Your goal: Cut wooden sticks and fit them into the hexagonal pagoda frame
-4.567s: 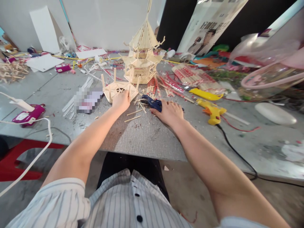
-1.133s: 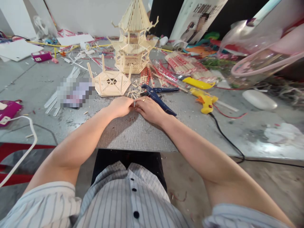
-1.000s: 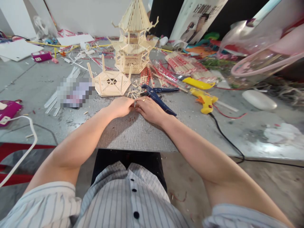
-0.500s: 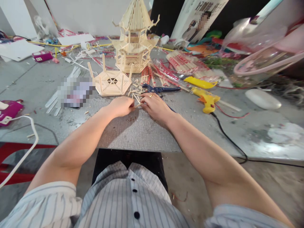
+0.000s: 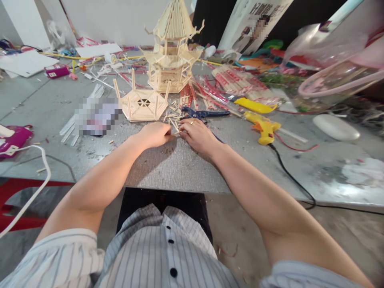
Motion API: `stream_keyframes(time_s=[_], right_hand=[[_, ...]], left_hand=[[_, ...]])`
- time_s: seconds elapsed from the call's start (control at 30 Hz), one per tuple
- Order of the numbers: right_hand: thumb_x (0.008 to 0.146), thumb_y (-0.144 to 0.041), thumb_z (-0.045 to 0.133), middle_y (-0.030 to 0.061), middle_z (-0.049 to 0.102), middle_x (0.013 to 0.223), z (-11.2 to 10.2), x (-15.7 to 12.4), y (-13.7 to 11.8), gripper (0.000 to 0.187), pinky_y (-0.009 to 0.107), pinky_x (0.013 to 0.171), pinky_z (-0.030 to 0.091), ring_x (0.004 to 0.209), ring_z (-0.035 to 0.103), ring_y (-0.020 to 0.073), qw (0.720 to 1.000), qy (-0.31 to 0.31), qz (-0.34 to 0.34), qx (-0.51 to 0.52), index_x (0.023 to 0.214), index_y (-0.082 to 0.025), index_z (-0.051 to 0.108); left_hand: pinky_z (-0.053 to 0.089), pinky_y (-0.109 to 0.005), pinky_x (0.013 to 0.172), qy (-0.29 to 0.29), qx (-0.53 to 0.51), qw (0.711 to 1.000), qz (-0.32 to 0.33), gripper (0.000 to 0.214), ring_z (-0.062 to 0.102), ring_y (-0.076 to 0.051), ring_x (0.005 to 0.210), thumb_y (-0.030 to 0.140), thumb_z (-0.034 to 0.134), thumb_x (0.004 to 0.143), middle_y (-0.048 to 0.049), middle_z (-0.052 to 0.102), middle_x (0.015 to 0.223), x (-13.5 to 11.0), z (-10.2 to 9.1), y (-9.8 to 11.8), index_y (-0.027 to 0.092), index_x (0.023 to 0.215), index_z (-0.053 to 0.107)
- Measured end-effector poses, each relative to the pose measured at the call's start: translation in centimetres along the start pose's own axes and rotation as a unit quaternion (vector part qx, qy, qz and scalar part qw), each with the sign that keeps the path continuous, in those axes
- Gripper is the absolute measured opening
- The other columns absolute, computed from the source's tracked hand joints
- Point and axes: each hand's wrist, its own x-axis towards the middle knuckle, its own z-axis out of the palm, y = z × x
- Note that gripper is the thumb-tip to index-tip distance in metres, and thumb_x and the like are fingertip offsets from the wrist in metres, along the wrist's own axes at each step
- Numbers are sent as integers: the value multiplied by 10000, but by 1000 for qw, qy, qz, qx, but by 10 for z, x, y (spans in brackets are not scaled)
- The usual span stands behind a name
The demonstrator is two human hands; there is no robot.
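My left hand (image 5: pixel 157 135) is closed on the left end of a short wooden stick (image 5: pixel 177 134), just above the grey table. The fingers of my right hand (image 5: pixel 195 135), which wears a ring, close on the stick's other end. Cut stick pieces (image 5: pixel 171 117) lie loose just beyond my fingertips. Behind my left hand sits a hexagonal wooden stick base (image 5: pixel 144 105) with upright posts. A tiered pagoda (image 5: pixel 171 60) of sticks stands farther back. Dark blue cutting pliers (image 5: pixel 207 113) lie beyond my right hand, partly hidden by it.
A yellow glue gun (image 5: pixel 264 127) with a black cord and a yellow-handled cutter (image 5: pixel 255 105) lie to the right. Packaged sticks (image 5: pixel 234 80) are behind them. Left are a blurred phone-like item (image 5: pixel 100 118), clear glue sticks (image 5: pixel 70 128) and a white cable (image 5: pixel 45 160).
The view has shifted slightly, so the scene sits a little farther right. Both hands stay together at the stick, their fingers slightly closer.
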Motion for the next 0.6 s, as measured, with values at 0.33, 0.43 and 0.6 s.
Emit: stream_keyframes(time_s=[0.33,0.43,0.6], right_hand=[[875,-197,468,126,649,1172,3,-1,1,241,472,1016,406,1140,569,275,999,24,-8,25,1042,-176,640],[874,-196,462,132,657,1163,1,-1,0,248,466,1002,419,1119,581,277,999,29,-2,35,1036,-172,649],[908,-239,437,114,684,1092,-1,0,-1,245,451,992,424,1073,599,255,998,38,-5,50,960,-193,672]], left_hand=[[449,-364,789,32,46,997,-50,353,633,-271,979,392,452,887,-150,700,1059,-8,-13,-4,156,1058,652],[444,-368,813,51,41,996,-57,338,626,-263,983,377,452,891,-127,702,1049,-12,-19,-6,167,1062,653],[441,-352,800,104,22,993,-40,320,630,-231,949,358,423,909,-94,704,1003,-19,-10,-13,180,1025,662]])
